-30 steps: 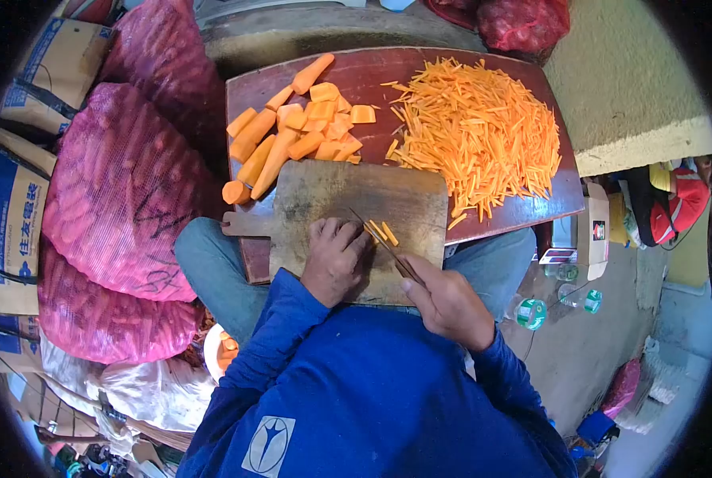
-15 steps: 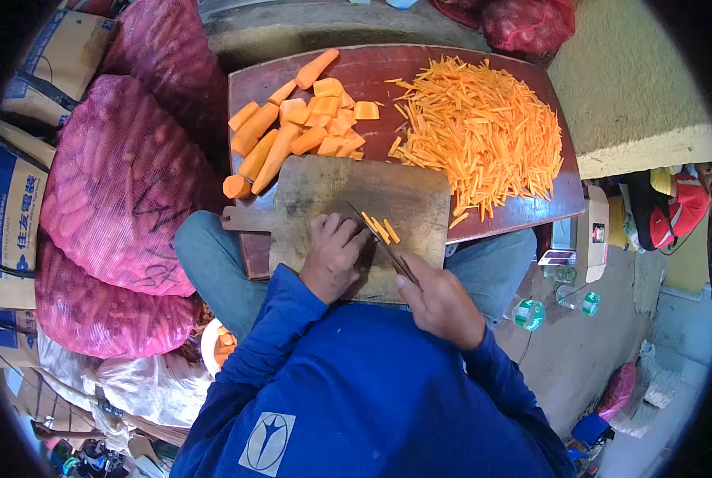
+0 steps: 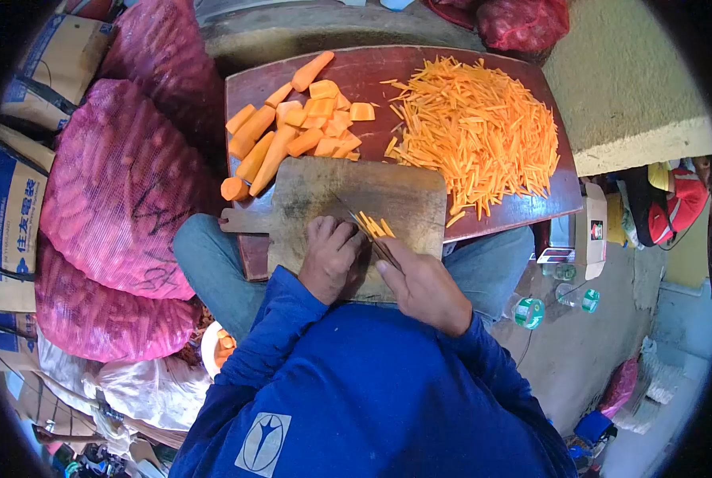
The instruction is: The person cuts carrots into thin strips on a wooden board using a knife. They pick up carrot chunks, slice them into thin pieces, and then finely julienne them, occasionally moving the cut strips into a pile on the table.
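Observation:
My right hand is wrapped round the handle of a knife, whose blade slants up and left over the wooden cutting board. A few thin carrot strips lie against the blade's right side. Beside the blade, my left hand rests on the board with its fingers curled; whatever lies under them is hidden. Behind the board are peeled carrots and chunks at the left and a large heap of carrot strips at the right.
The board overlaps the near edge of a red table. Mesh sacks of carrots stand at the left, with cartons beyond. A white container holds carrot pieces. Plastic bottles and an open box are at the right.
My right hand and the knife have shifted left and slightly up, nearer my left hand. The strips beside the blade have moved a little left. My left hand has stayed almost in place.

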